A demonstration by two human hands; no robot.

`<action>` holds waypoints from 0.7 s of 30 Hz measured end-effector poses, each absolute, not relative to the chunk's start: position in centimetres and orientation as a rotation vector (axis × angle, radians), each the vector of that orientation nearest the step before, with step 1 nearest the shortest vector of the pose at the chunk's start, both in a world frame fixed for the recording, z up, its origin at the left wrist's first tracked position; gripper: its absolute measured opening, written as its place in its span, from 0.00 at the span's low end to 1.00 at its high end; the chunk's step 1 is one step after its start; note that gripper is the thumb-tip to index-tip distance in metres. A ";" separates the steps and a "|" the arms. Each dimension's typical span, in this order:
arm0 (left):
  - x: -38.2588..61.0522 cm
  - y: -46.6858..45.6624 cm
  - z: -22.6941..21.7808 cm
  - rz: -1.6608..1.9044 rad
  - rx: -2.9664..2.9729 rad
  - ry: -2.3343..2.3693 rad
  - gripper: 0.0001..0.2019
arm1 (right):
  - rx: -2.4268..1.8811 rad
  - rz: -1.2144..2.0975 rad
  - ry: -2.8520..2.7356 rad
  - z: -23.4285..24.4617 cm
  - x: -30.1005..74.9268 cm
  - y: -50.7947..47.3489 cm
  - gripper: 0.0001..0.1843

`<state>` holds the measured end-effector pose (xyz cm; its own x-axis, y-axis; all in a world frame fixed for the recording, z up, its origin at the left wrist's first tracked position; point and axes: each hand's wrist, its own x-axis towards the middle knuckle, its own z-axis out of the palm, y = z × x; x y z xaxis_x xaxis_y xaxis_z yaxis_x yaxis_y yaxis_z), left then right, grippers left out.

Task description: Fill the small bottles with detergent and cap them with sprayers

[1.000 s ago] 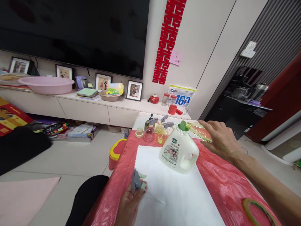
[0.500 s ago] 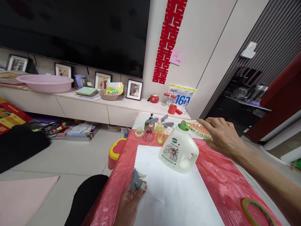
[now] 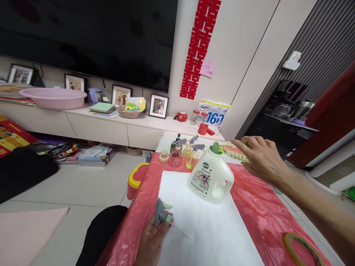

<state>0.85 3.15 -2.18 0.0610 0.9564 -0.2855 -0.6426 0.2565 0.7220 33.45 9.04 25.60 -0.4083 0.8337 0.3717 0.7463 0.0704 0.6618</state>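
Note:
My left hand point(image 3: 152, 238) is closed around a grey and pale green spray trigger head point(image 3: 161, 212). Its thin clear dip tube points over the white mat point(image 3: 177, 188). My right hand point(image 3: 259, 157) grips a clear, ribbed, yellowish bottle point(image 3: 233, 150), which lies tipped nearly level. The neck of that bottle meets the green spout in the mouth of a white detergent jug point(image 3: 210, 177). The jug stands upright on the mat, its handle toward the right. Whether liquid flows cannot be made out.
Behind the jug stand a pink spray bottle point(image 3: 175, 157), a yellow spray bottle point(image 3: 190, 160) and a small cap point(image 3: 164, 156). A roll of tape point(image 3: 288, 240) lies on the red table cover point(image 3: 259, 207) at right. A red and yellow stool point(image 3: 134, 181) is left of the table.
My right hand has shifted very slightly up with the tipped bottle. My left hand and the trigger head look unchanged.

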 end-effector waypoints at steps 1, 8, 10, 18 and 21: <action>0.8 3.2 -2.2 1.274 0.467 0.834 0.22 | 1.640 1.257 2.218 25.7 33.4 9.0 0.40; 0.8 3.2 -2.5 1.276 0.451 0.843 0.24 | 1.599 1.252 2.237 26.4 33.1 9.2 0.40; 0.8 3.2 -2.5 1.272 0.450 0.853 0.24 | 1.573 1.265 2.242 26.6 32.9 9.3 0.39; 0.8 3.4 -3.8 1.268 0.472 0.834 0.24 | 1.466 1.293 2.238 28.2 31.7 9.6 0.33; 0.7 3.4 -4.2 1.270 0.495 0.842 0.24 | 1.411 1.293 2.198 28.9 31.2 9.7 0.33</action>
<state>0.70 3.35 -4.17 0.0669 0.9597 -0.2730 -0.6250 0.2536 0.7383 31.19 9.72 28.93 -0.5116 0.8208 0.2539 0.6209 0.1489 0.7696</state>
